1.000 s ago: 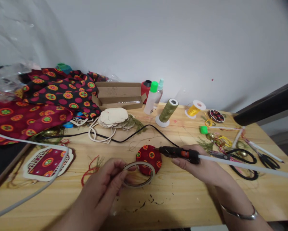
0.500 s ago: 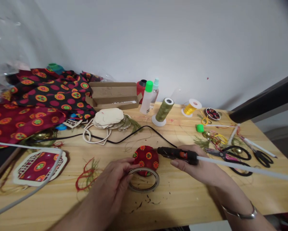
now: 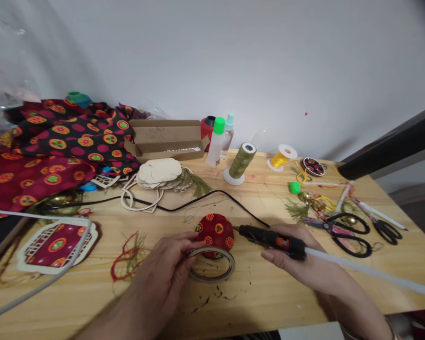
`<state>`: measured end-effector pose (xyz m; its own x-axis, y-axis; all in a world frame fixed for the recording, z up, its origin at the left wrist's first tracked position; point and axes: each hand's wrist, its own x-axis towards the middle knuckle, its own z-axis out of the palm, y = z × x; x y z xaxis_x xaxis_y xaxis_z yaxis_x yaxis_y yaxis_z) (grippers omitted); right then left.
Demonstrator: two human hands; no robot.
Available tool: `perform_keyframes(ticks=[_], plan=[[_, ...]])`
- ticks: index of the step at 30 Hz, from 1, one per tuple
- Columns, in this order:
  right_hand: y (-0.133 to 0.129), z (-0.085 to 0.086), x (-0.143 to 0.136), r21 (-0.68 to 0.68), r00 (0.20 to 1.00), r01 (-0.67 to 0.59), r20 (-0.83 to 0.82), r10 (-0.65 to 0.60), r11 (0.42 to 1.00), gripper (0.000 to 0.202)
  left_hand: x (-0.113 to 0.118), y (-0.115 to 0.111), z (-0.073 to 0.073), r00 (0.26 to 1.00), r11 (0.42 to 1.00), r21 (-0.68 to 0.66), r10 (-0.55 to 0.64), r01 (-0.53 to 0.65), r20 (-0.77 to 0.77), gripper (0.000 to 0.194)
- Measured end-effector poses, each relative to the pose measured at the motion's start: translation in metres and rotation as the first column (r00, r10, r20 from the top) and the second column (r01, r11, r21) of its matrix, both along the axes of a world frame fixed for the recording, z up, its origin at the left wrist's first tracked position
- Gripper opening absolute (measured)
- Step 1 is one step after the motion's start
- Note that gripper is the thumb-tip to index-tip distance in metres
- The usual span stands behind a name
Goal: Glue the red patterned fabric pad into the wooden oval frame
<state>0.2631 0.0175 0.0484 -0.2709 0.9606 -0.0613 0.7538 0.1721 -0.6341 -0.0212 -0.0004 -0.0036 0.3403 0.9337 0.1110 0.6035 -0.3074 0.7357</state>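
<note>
My left hand is closed, its thumb and fingers pinching a pale round ring at its left edge. The fingertips also touch a round disc covered in dark red flowered fabric, which is partly behind the ring. In my right hand is a black hot glue gun, with a long white glue stick trailing from its back. The nozzle points left, close to the disc's right edge; I cannot tell if it touches.
Scissors and thread clutter lie right. Behind stand a green thread spool, a yellow spool, bottles and a cardboard box. A black cord crosses the table. A fabric-centred frame and patterned fabric are left.
My right hand and the glue gun have shifted right and slightly down, drawing the nozzle back from the disc's upper right edge. My left hand, the ring and the disc have hardly moved.
</note>
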Motion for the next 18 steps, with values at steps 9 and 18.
perform_keyframes(ticks=[9, 18], plan=[[-0.0014, -0.0005, 0.0011, 0.010, 0.999, -0.018, 0.047, 0.017, 1.000, 0.026, 0.0010, 0.0013, -0.0006, 1.000, 0.999, 0.035, -0.004, 0.004, 0.000, 0.026], [-0.0017, 0.0016, 0.0058, 0.036, 0.999, -0.003, 0.040, 0.002, 0.999, 0.031, -0.0001, 0.0001, -0.0022, 1.000, 1.000, 0.011, 0.000, 0.000, 0.002, 0.025]])
